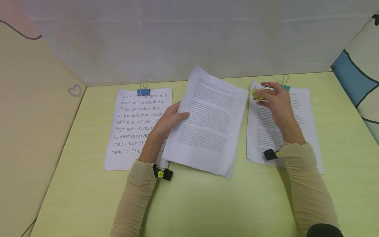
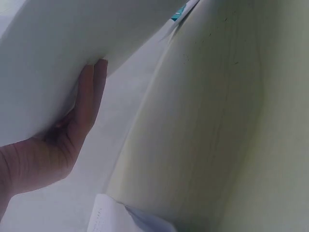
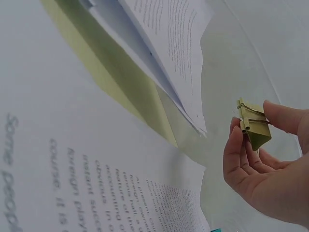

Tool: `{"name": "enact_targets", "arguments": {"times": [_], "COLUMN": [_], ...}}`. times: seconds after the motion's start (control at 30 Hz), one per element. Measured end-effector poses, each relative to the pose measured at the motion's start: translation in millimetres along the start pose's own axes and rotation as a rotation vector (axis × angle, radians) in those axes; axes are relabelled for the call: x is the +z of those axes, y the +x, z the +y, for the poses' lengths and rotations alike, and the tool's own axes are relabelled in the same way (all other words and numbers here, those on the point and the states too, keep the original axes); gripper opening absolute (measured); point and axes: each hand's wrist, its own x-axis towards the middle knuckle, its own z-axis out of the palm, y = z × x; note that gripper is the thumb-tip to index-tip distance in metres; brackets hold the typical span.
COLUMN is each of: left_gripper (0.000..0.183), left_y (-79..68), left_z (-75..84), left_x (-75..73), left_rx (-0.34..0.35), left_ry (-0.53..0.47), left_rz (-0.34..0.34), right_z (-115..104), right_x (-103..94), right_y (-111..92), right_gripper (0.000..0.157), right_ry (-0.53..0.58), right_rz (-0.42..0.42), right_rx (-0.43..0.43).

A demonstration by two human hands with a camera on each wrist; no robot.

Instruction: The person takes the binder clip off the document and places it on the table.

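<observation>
In the head view my left hand (image 1: 169, 121) grips the left edge of a stack of printed sheets (image 1: 207, 128), thumb on top. The left wrist view shows its fingers (image 2: 87, 96) spread beneath the raised stack. My right hand (image 1: 276, 100) pinches a yellow binder clip (image 1: 257, 94) just right of the stack's upper right corner. Seen from the right wrist, the yellow clip sits between thumb and fingers with its wire handles toward the thumb. The clip and the stack are apart.
On the left lies a large-print stack (image 1: 130, 131) held by a blue binder clip (image 1: 143, 92). Another stack (image 1: 305, 131) under a teal binder clip (image 1: 285, 88) lies below my right hand. A white wall (image 1: 189, 39) rises behind the light yellow-green table (image 1: 201, 207).
</observation>
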Motion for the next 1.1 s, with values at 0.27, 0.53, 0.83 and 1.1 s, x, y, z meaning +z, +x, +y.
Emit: {"name": "enact_targets", "arguments": {"times": [0.27,0.53,0.83,1.1], "left_gripper": [0.050,0.050,0.052,0.052], "left_y": [0.2,1.6,3.1,4.9], "left_z": [2.0,-0.1,-2.1,-5.4], "left_x": [-0.2,-3.2,-4.2,-6.9], "left_rx": [0.002,-0.006,-0.030,-0.045], "left_ry": [-0.014,-0.039,-0.046,-0.026], "left_rz": [0.097,0.147,0.192,0.216], "right_z": [2,4,9,9], "right_x": [0.9,4.3,7.7,11.9], "right_y": [0,-2,3,1], "right_gripper": [0.055,0.054,0.048,0.055], "right_ry": [-0.130,-0.169,-0.176,-0.341], "right_rz": [-0.040,-0.068,-0.086,-0.135], "right_rx": [0.022,0.033,0.054,0.098]}}
